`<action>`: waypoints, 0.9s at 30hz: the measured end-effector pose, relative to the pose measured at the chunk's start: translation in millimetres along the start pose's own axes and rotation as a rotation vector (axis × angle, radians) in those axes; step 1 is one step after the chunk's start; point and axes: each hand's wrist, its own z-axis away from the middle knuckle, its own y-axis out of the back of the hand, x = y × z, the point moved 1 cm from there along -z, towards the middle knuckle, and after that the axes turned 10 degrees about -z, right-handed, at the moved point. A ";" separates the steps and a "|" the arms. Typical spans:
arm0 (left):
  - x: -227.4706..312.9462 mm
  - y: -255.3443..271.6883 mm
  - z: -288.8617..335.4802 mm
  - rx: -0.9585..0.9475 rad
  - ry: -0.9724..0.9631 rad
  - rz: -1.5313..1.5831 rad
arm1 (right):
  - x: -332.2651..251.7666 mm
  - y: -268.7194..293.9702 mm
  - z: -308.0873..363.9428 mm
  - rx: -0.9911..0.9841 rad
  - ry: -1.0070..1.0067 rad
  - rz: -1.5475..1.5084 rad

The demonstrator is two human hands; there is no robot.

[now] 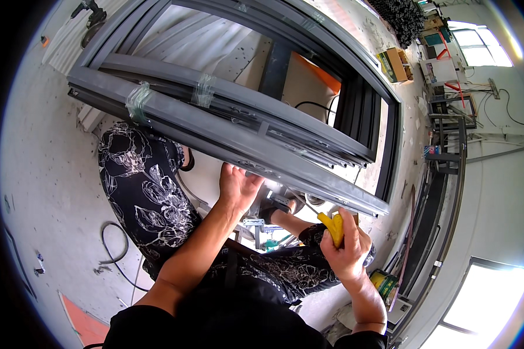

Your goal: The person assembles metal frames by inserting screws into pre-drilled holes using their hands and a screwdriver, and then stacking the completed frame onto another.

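Note:
A large grey metal window frame (180, 104) with sliding sashes lies tilted in front of me, its near rail above my knees. My left hand (236, 187) is closed at the near edge of that rail, around its middle. The fingertips are partly hidden there, and a small grey piece shows beside them. In my right hand (348, 247) is a yellow-handled screwdriver (332, 225). Its thin shaft points left and away from me, below the rail's right part; I cannot make out where the tip ends. Clear tape (138, 103) wraps the rail toward its left end.
Small metal fittings and tools (268, 232) lie on the floor between my legs. A black cable (115, 259) curls at left; a power drill (89, 13) is at far left. Metal profiles (428, 218) line the right wall. An open cardboard box (397, 65) stands at far right.

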 end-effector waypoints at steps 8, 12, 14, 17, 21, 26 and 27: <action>0.4 -1.6 0.2 0.016 -0.004 -0.016 | -0.9 -2.1 -0.9 0.006 0.036 0.039; 0.3 -1.6 -0.1 0.022 0.002 -0.014 | -1.4 -2.5 -1.0 0.003 0.039 0.022; 0.2 -0.9 -0.4 0.026 0.001 -0.011 | -1.9 -1.4 -1.1 -0.007 0.036 0.021; 0.3 -1.8 0.2 0.024 0.000 -0.020 | -1.8 0.9 0.0 0.004 0.029 0.014; -0.3 0.0 -0.9 0.016 0.000 -0.011 | -3.0 10.4 2.6 0.088 -0.089 -0.083; 1.3 -2.7 1.4 0.009 -0.007 -0.025 | 8.8 12.5 14.7 0.025 -0.655 -0.773; 0.9 -3.7 1.7 0.002 -0.012 -0.036 | 18.3 4.8 17.2 -0.015 -0.648 -0.792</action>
